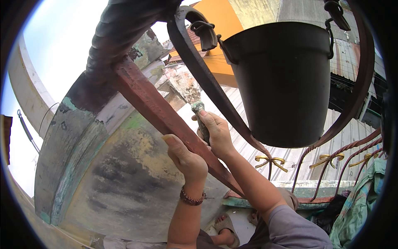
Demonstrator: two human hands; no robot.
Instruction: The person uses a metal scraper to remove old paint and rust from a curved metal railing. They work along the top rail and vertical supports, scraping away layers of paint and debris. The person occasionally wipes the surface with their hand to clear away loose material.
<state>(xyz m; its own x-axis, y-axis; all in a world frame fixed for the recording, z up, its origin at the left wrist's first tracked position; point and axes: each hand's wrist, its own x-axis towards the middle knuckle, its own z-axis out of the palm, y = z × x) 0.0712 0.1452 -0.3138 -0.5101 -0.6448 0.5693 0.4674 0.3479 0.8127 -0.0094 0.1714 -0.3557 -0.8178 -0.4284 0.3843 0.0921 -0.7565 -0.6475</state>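
My right hand [215,135] is closed round the dark, paint-stained handle of a putty knife [185,84]. Its wide blade, crusted with old paint, points up and away, just beyond a reddish-brown metal bar [159,108]. That bar slants from the upper left down toward the middle, its paint rough and chipped. My left hand [186,162] is against the bar's near side, thumb up and fingers curled round it, partly hidden. A braided bracelet [192,196] circles my left wrist.
A black bucket [282,83] hangs from curved dark metalwork on the right. Twisted railings with gold ornaments [270,162] stand below it. A weathered, peeling wall [132,174] fills the left. Green cloth [362,207] drapes at lower right; corrugated roofs lie beyond.
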